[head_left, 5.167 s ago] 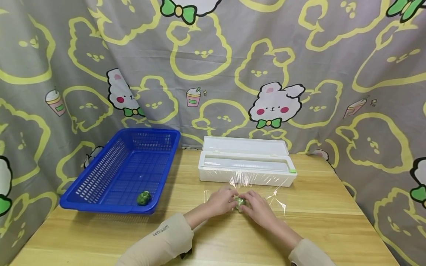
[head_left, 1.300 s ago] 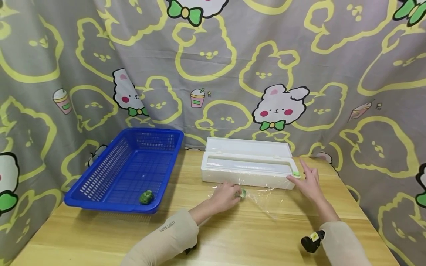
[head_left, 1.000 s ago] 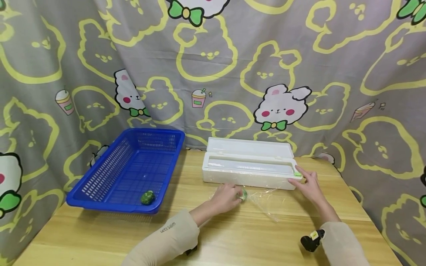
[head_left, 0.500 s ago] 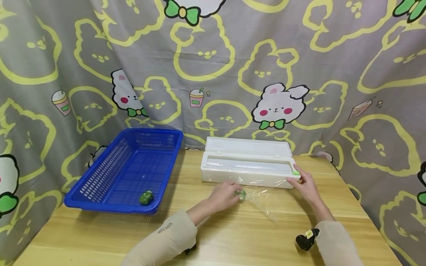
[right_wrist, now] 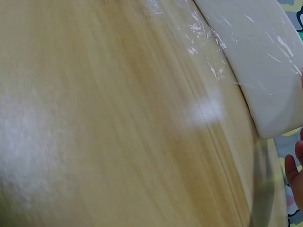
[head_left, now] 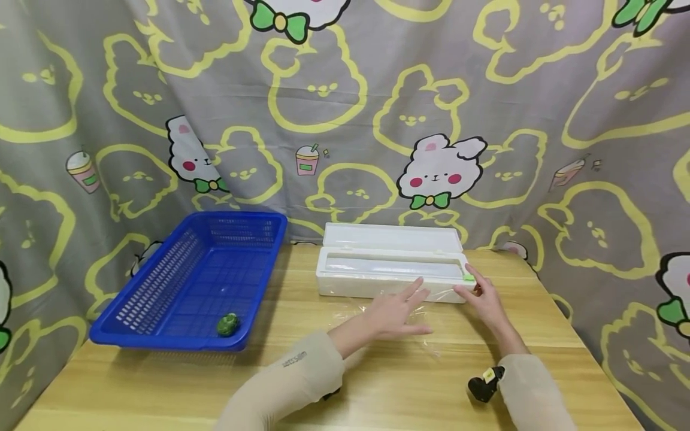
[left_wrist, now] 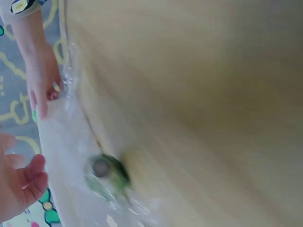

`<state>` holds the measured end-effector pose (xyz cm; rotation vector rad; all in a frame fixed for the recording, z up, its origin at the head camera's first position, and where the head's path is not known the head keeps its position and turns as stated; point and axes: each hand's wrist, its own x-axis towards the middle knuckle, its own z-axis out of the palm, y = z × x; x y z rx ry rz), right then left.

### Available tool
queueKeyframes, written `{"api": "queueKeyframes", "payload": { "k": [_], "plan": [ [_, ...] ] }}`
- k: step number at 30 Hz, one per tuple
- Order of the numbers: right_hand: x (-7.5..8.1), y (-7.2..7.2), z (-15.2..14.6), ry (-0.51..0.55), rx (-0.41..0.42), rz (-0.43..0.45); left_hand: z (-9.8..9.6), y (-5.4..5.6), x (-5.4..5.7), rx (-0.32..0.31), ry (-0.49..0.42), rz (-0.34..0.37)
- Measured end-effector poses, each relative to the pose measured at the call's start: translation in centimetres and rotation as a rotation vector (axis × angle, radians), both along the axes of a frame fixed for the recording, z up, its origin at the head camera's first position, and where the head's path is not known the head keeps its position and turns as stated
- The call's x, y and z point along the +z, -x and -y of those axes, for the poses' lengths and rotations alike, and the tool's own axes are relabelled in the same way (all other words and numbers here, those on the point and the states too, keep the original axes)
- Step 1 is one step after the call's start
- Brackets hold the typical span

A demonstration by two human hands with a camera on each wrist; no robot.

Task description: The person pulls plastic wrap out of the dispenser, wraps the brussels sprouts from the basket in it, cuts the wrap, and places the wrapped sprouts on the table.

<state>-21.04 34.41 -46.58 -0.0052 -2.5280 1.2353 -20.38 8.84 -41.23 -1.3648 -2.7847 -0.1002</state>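
Observation:
My left hand (head_left: 390, 314) hovers with spread fingers just in front of the white cling film box (head_left: 345, 287), holding nothing. Below it in the left wrist view lies a small round green vegetable (left_wrist: 116, 177) with a grey-brown round spot, blurred, with clear cling film (left_wrist: 137, 210) about it. In the head view that hand hides the vegetable. My right hand (head_left: 487, 305) grips the box's right end, thumb at the front and forefinger by the green slider (head_left: 468, 278). Film (right_wrist: 196, 28) runs from the box over its front face onto the table.
A blue plastic basket (head_left: 185, 342) stands at the left, with another green vegetable (head_left: 228, 324) in its near right corner. The box's lid (head_left: 393, 236) is raised at the back, against the patterned curtain (head_left: 334, 72). Wooden table (head_left: 409, 401) extends in front.
Earlier both hands were on the film-covered vegetable; the right then moved to the box's end and took hold. Since half a second ago, the left has let go and moved right, fingers spreading.

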Motion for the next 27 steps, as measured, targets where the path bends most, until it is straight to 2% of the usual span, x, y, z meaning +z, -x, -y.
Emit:
{"api": "queueKeyframes", "payload": {
  "k": [6,13,18,22,27],
  "plan": [
    [-0.3,0.0,0.1,0.023,-0.012,-0.029,-4.5,0.6,0.9,-0.027,0.103,-0.065],
    [-0.4,-0.4,0.8,0.058,0.002,-0.044,-8.9,1.4,1.4,0.047,0.165,-0.093],
    [-0.3,-0.5,1.3,0.085,0.008,-0.076,-10.8,1.8,0.9,0.080,0.225,-0.105],
    [-0.2,-0.5,1.3,0.085,0.015,-0.101,-11.7,1.9,0.4,0.097,0.255,-0.104],
    [0.6,-0.6,0.9,0.091,0.033,-0.117,-12.5,1.8,0.1,0.099,0.276,-0.139]
  ]
}}
